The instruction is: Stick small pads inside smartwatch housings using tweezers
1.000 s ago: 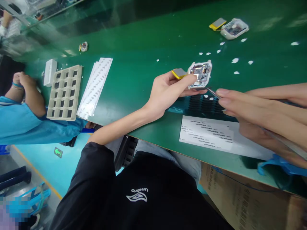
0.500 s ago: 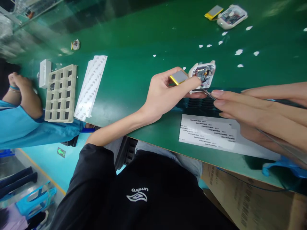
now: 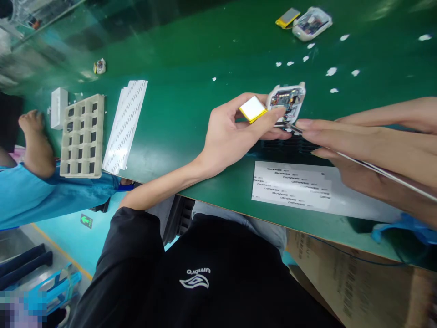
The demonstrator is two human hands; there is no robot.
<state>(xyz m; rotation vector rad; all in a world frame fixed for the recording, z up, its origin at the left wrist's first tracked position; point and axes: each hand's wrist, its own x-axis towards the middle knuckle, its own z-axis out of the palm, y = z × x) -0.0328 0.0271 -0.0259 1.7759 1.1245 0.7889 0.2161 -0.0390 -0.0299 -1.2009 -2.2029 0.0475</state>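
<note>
In my left hand (image 3: 228, 132) is a small white device housing (image 3: 302, 102) with its circuit board (image 3: 288, 98) facing up, my thumb pressing on its lower edge. A yellow-edged battery pack (image 3: 252, 108) with a bright face rests against this hand, beside the housing. My right hand (image 3: 372, 155) pinches metal tweezers (image 3: 382, 172), whose tips reach the housing's lower edge near my left thumb. What the tips touch is too small to make out.
White label sheets (image 3: 290, 184) lie below my hands, and more printed sheets (image 3: 126, 123) to the left. Another open housing (image 3: 312, 23) with its battery (image 3: 287, 18) lies at the back. White scraps (image 3: 331, 71) dot the table. A compartment tray (image 3: 102, 136) stands near a co-worker's arm (image 3: 39, 146).
The housing has tilted slightly in my left hand, and the battery's face now shines white. The tweezer tips have shifted a little left. The co-worker's hands, together before, have changed position.
</note>
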